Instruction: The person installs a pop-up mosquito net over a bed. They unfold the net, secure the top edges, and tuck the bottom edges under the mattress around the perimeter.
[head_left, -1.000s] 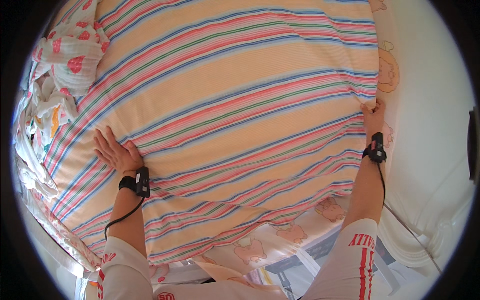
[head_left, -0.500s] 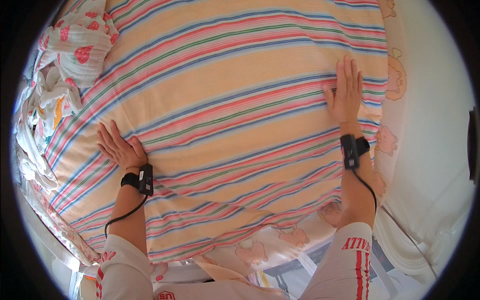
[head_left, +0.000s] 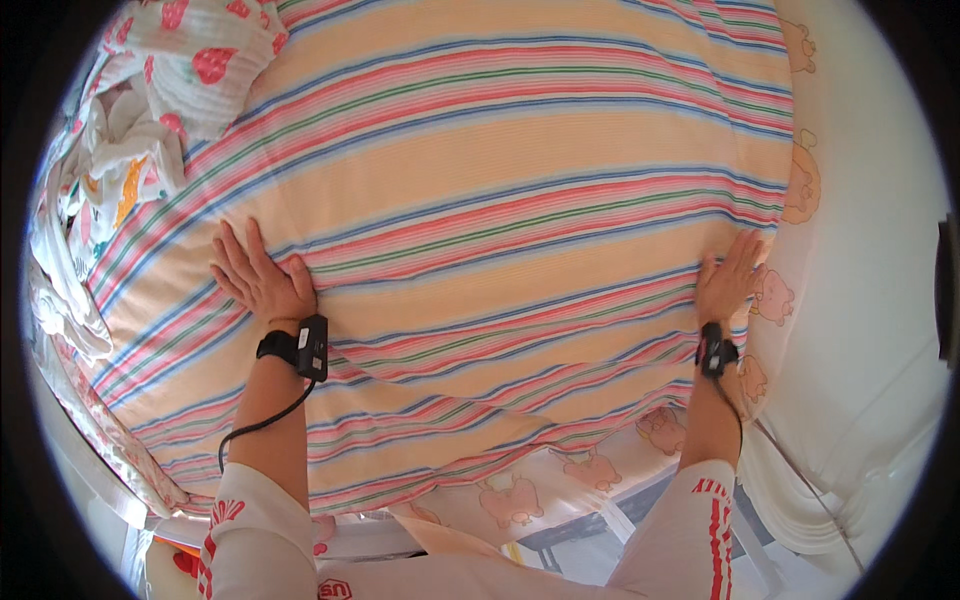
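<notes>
A striped sheet [head_left: 480,230] in peach, pink, blue and green is spread over the bed, with small creases toward its near edge. My left hand [head_left: 262,278] rests flat on the left part of it, fingers apart and holding nothing. Near the sheet's right border lies my right hand [head_left: 730,278], palm down with the fingers stretched out. Under the sheet, a pale cover printed with bears [head_left: 510,498] shows along the near and right edges. Each wrist wears a black strap with a small box and a cable.
A white cloth with red strawberry prints [head_left: 205,65] lies bunched at the far left, beside other crumpled white printed cloths [head_left: 120,180]. Along the right stands a white surface [head_left: 860,280], with a moulded white bed part [head_left: 800,500] at the near right. A thin cord runs there.
My right hand has moved nearer to me and slightly right along the sheet's border. My left hand stays flat, a little farther right in the picture. The view has shifted slightly.
</notes>
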